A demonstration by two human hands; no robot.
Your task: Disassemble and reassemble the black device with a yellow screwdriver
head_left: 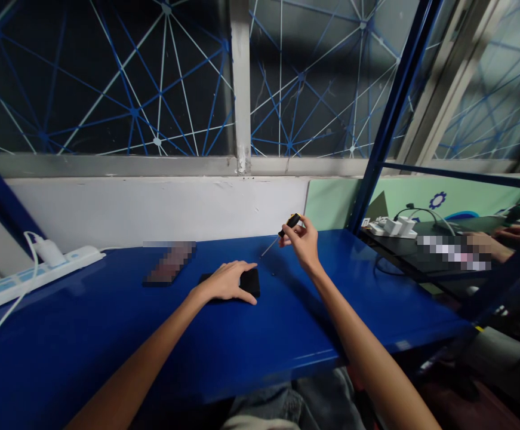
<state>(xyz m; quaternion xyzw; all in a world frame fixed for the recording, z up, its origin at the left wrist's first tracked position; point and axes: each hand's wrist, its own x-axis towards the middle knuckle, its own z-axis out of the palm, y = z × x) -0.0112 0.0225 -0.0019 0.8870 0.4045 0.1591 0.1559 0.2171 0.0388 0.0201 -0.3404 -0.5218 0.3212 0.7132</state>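
Observation:
A screwdriver (292, 221) with a black and yellow handle and a thin metal shaft is pinched in the fingers of my right hand (303, 242). Its shaft slants down to the left, with the tip just above the table, beyond my left index finger. My left hand (227, 280) lies over a flat black rectangular object (251, 282), thumb and index finger stretched apart near its right end. The palm and fingers hide much of that object. A tiny dark piece (273, 274), too small to name, lies on the blue table (286, 334) to its right.
A blurred-out, phone-shaped thing (170, 264) lies at the back left. Farther left is a white power strip (36, 278) with a plug and cable. Blue frame posts (391, 113) rise at the right. Beyond them, another person's hands (488, 242) are over a black table.

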